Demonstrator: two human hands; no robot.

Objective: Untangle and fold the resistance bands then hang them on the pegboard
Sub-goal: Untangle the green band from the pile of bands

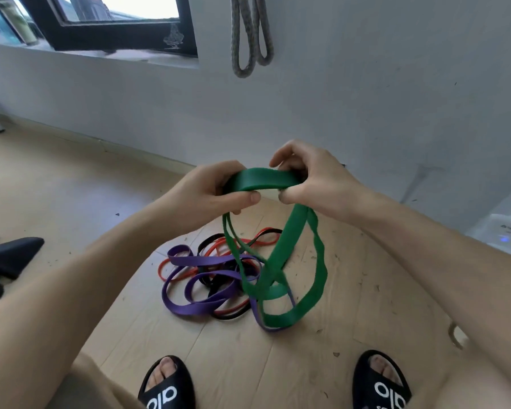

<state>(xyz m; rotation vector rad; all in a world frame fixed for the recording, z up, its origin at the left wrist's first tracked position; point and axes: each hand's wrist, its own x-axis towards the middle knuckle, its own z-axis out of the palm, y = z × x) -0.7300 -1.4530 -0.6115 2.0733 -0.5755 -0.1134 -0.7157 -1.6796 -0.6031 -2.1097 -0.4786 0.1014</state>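
I hold a green resistance band [278, 261] up in front of me. My left hand [207, 193] grips its top section on the left, and my right hand [307, 175] pinches the same section on the right. Its loops hang down and reach the tangle on the floor. A purple band [195, 308], a red band [171, 273] and a black band [219, 283] lie knotted together on the wooden floor below. A grey braided band [244, 39] hangs folded on the wall above.
The white wall [366, 98] is close ahead, with a dark window frame [115, 33] at the upper left. Black objects [9, 255] sit on the floor at the left. A white device [505, 234] stands at the right. My feet in black sandals [168, 388] are at the bottom.
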